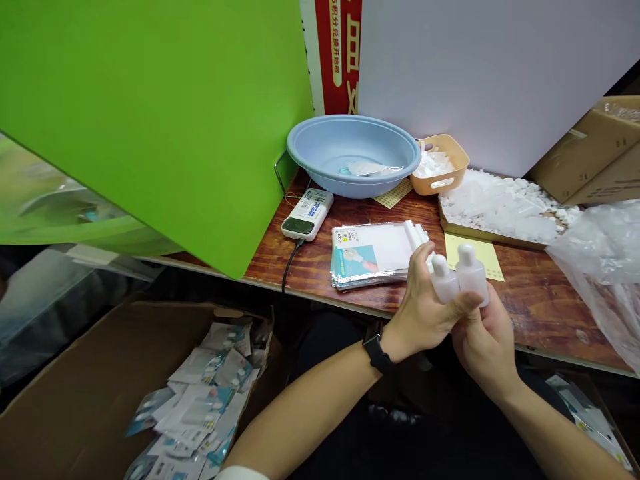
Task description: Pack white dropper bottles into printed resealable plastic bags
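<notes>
Two small translucent white bottles with rounded white caps are held up side by side above the table's front edge. My left hand (425, 310), with a black band on its wrist, is closed around the smaller bottle (444, 280), its thumb reaching across toward the other one. My right hand (487, 337) grips the larger bottle (471, 273) from below and behind. Both bottles stand roughly upright, their lower parts hidden by my fingers. Just beyond my left hand, a stack of printed packaging bags (370, 253) lies on the table, with white pieces (414, 235) on its right end.
A blue basin (305, 143) holding a bag stands at the back. Beside it are an orange basket (453, 180) and a tray (445, 223) of white pieces. A white device (315, 203) with a cable lies left. Below, a cardboard box (100, 360) contains packed bags. Clear plastic covers the right side.
</notes>
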Available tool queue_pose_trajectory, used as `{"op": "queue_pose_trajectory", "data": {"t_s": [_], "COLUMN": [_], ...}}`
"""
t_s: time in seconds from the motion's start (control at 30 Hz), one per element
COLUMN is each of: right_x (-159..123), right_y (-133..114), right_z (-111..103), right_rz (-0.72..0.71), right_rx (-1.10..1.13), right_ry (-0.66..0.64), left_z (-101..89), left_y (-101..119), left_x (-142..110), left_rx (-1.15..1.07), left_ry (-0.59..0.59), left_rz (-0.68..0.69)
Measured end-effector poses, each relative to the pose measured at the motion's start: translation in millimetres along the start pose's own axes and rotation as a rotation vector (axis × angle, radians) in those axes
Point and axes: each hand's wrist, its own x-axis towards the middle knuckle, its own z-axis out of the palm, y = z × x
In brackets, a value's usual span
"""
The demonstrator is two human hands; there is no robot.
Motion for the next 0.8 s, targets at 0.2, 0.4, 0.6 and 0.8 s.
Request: {"op": "queue_pose_trajectory", "data": {"t_s": [0.2, 0.4, 0.6, 0.8], "right_x": [37, 57, 47, 43], "right_y": [-10, 5, 11, 6], "right_z": [-18, -46, -50, -39], "right_rz": [0.12, 0.212, 0.354, 0.437], "right_rx": [0.264, 0.25, 0.171, 0.121], "right_ry": [0.083, 0.131, -0.018, -0.173], "left_z": [-24.8, -49.4, -67.8, -71.6], "left_y": [-9, -12, -4, -3], "left_x": [10, 0, -11, -12], "left_rx": [0.987, 1.32, 1.135, 0.881], "left_ry": [-0.051, -0.169, -0.094, -0.014], "left_rz": [0.187, 0.103, 0.222, 0.185]}}
